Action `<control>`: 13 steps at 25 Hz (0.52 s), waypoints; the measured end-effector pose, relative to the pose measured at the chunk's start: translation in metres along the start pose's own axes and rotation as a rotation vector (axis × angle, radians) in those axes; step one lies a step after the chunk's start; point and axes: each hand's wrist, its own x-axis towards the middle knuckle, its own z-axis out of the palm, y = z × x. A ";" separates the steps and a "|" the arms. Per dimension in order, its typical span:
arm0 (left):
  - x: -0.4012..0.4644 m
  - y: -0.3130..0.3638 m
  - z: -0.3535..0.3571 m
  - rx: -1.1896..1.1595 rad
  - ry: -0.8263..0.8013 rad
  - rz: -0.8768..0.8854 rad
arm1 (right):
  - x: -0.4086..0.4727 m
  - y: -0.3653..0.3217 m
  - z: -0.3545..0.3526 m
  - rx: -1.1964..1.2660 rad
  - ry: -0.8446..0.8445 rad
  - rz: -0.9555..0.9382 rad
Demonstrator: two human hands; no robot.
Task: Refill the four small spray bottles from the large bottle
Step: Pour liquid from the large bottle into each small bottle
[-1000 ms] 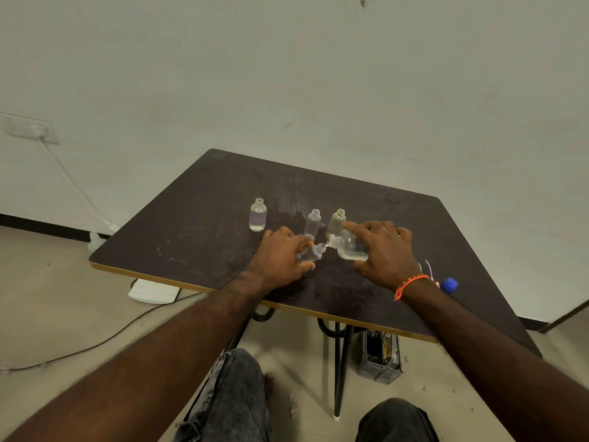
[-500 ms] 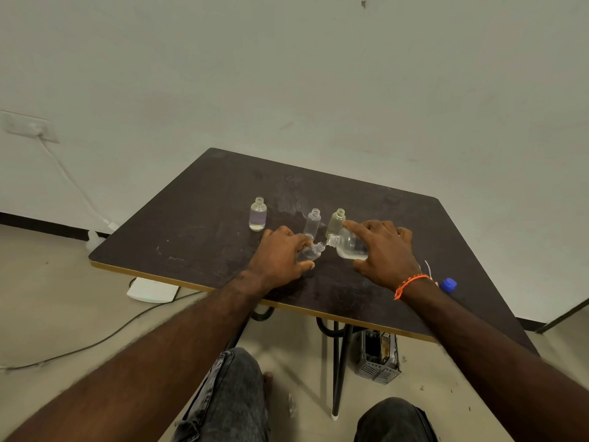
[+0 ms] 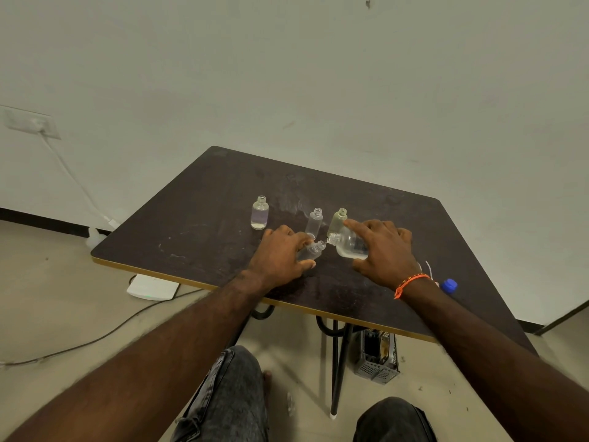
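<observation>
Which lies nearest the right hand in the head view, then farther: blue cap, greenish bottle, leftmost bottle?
From the right hand:
1. Greenish bottle, just beyond its index fingertip.
2. Blue cap, to its right near the table edge.
3. Leftmost bottle, far left, past the left hand.

A plain pale wall [image 3: 287, 74] fills the upper frame, a socket [image 3: 30, 122] at its left edge, above a dark table [image 3: 366, 199] on a beige floor [image 3: 47, 298].

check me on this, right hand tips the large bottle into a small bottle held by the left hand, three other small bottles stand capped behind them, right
Not quite: the three other small bottles, at and, stand uncapped, with open necks, as the head view shows. The rest holds: the right hand tips the large bottle toward the small bottle that the left hand holds tilted.
</observation>
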 end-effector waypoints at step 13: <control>-0.010 -0.018 -0.001 -0.022 0.107 -0.071 | -0.006 -0.018 0.016 0.549 0.077 0.134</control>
